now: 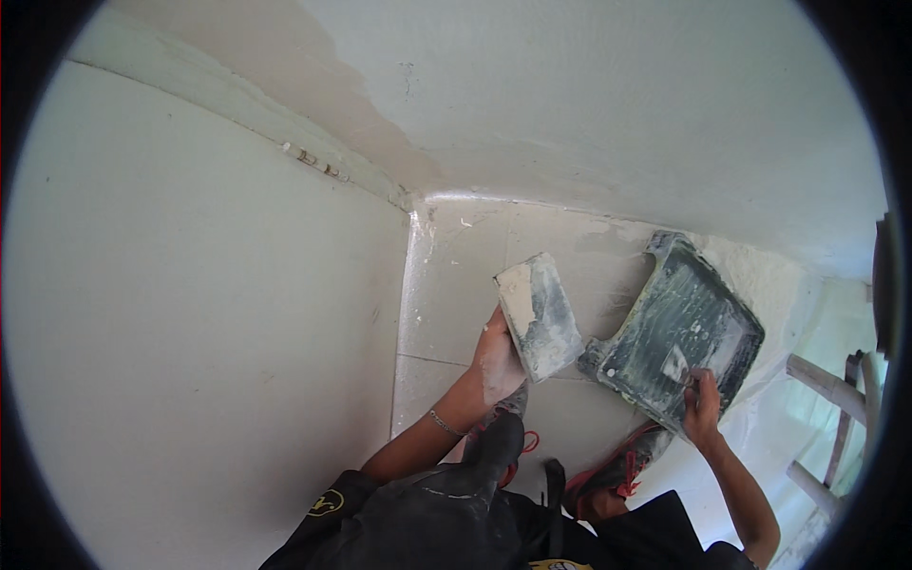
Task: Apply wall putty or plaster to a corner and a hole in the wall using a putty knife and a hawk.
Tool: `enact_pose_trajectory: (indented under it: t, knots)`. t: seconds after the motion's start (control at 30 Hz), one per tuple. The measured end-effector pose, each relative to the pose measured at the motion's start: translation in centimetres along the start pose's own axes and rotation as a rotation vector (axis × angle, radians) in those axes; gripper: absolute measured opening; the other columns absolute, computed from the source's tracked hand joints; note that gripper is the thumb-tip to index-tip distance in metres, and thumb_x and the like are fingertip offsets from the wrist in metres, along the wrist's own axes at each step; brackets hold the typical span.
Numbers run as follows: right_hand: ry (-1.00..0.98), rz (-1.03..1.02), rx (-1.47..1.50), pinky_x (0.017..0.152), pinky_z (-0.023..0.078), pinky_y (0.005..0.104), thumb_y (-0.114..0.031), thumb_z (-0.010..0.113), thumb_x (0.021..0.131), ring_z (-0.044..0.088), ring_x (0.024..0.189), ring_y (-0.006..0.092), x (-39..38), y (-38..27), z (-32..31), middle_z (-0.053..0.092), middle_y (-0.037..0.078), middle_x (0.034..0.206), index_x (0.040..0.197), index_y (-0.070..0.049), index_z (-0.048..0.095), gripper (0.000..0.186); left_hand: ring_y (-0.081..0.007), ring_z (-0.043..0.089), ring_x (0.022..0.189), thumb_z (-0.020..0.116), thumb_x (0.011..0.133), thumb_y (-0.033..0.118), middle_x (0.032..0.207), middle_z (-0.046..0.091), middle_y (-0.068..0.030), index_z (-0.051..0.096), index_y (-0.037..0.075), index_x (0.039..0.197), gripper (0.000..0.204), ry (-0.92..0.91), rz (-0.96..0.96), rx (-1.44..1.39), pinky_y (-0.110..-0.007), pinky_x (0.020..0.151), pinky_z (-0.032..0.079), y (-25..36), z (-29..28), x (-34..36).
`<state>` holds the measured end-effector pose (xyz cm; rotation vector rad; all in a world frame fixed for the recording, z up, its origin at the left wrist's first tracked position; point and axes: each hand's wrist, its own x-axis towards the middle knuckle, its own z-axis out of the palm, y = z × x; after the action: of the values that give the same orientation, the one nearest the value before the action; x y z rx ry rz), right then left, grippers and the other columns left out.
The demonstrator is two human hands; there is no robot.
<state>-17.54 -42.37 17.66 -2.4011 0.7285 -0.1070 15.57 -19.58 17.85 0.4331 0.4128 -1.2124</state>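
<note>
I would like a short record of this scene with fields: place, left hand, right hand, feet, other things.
place: corner of white walls over a tiled floor
left hand: holds a flat trowel smeared with white plaster
right hand: grips the edge of a dark tray, also smeared
feet: shoes with red laces, below the tray
other things: wooden ladder at right

Wall (190, 285) fills left; second wall (617, 95) runs across far side; both meet at corner, floor (456, 275) between them. Left hand (496, 361) at centre holds trowel (540, 313), blade pointing far. Right hand (703, 404) to right grips near edge of tray (679, 332). Trowel just left of tray. Ladder (826, 380) at far right edge. Shoes (617, 470) on floor, near side, below tray.
</note>
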Motion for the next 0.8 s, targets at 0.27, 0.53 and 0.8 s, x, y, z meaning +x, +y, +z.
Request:
enact_pose_trajectory:
  t: [0.27,0.53,0.8]
  knots:
    - [-0.073,-0.086,0.208,0.075,0.046,0.0437,-0.013,0.051,0.090,0.055,0.086,0.0414,7.3,-16.5,1.6,0.054,0.022,0.097,0.119,-0.002,0.052,0.031,-0.0281,0.058,0.111,0.040,0.099,0.033,0.122,0.057,-0.0125,0.048,0.005,0.129,0.042,0.203,0.187,0.089,-0.047,0.096,0.047,0.7,0.8,-0.3]
    - [-0.089,-0.061,0.305,0.068,0.049,0.0434,-0.014,0.055,0.089,0.059,0.080,0.0393,7.4,-19.1,3.1,0.054,0.018,0.095,0.121,-0.004,0.054,0.033,-0.0254,0.055,0.112,0.036,0.101,0.041,0.122,0.055,-0.0098,0.043,0.008,0.133,0.046,0.133,0.234,0.116,-0.044,0.097,0.046,1.0,0.5,-0.2]
    - [-0.054,-0.093,0.315,0.058,0.050,0.0389,-0.010,0.061,0.085,0.061,0.076,0.0329,7.7,-19.8,3.7,0.055,0.013,0.095,0.121,-0.007,0.056,0.036,-0.0305,0.053,0.116,0.033,0.099,0.043,0.126,0.055,-0.0123,0.046,0.006,0.132,0.051,0.227,0.280,0.133,-0.047,0.100,0.042,0.9,1.8,-0.6]
